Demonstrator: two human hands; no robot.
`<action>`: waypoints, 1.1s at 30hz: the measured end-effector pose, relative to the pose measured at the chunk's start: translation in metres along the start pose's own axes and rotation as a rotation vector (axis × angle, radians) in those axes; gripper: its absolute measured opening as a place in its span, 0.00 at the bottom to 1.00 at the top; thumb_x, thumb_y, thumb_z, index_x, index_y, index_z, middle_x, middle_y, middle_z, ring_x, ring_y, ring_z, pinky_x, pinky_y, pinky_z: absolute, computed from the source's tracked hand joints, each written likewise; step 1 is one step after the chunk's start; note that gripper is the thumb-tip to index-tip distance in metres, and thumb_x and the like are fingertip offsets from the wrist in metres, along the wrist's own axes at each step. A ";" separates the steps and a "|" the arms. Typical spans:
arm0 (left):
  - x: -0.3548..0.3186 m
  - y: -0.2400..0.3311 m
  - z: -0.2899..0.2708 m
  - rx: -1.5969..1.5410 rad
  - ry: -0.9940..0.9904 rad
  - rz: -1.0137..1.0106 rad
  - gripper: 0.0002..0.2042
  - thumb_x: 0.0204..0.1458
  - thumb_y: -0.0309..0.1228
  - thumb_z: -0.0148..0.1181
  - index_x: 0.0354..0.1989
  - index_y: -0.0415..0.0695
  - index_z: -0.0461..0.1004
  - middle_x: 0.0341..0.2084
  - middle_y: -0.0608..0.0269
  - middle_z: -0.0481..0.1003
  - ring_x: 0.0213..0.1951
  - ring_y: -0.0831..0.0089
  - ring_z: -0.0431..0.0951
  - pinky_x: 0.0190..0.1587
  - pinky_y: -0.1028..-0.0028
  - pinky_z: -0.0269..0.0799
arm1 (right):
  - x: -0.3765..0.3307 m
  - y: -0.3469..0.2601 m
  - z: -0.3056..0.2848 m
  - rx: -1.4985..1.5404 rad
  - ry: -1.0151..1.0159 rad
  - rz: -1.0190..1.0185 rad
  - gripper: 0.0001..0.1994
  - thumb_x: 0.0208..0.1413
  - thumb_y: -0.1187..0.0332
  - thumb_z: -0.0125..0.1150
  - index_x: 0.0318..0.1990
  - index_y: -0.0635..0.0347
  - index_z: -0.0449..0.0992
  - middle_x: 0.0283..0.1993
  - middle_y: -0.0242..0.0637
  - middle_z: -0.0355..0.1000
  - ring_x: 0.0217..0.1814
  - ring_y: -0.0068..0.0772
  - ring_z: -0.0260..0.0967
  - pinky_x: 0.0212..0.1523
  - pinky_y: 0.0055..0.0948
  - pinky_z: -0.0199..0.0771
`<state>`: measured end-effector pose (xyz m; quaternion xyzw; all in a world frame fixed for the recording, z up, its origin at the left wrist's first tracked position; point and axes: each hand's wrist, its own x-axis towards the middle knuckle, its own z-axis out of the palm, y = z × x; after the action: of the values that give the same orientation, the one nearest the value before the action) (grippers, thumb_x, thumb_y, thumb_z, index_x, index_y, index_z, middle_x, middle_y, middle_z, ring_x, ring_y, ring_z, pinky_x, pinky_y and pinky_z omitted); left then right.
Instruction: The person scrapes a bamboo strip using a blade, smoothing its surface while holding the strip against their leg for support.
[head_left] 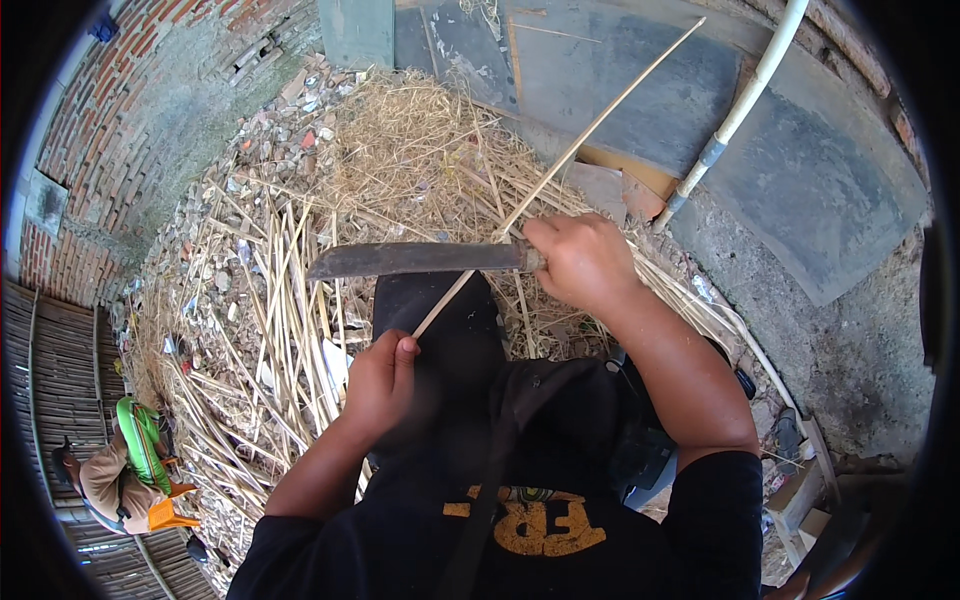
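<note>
My left hand (381, 380) is closed round the near end of a long, thin bamboo strip (605, 117), thumb lying along it. The strip slants up and away to the far right, over my knee. In my right hand (588, 262) is the handle of a machete (420, 260), its dark, worn blade pointing left. The blade lies across the strip, a little beyond my left hand, above the dark cloth on my knee (440, 300). Most of the machete's handle is hidden inside my right fist.
Many split bamboo strips (285, 290) lie on the ground to the left, with a heap of shavings (410, 150) and rubble beyond. A pale pipe (735, 115) leans at the far right beside grey panels (820, 190). Another person (120, 470) sits at the left near a woven bamboo wall (60, 370).
</note>
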<state>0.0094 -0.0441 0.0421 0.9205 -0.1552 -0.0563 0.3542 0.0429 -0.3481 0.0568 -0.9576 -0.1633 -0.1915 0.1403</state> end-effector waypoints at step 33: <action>0.020 -0.023 0.010 -0.336 0.039 0.103 0.11 0.67 0.33 0.49 0.38 0.36 0.73 0.20 0.56 0.72 0.24 0.71 0.74 0.30 0.70 0.69 | -0.004 0.016 -0.002 0.015 0.053 -0.053 0.17 0.35 0.68 0.72 0.34 0.55 0.72 0.30 0.36 0.74 0.33 0.46 0.75 0.37 0.43 0.76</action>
<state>0.0321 -0.0409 0.0199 0.8401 -0.1838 -0.0453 0.5084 0.0443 -0.3646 0.0537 -0.9465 -0.1861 -0.2190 0.1466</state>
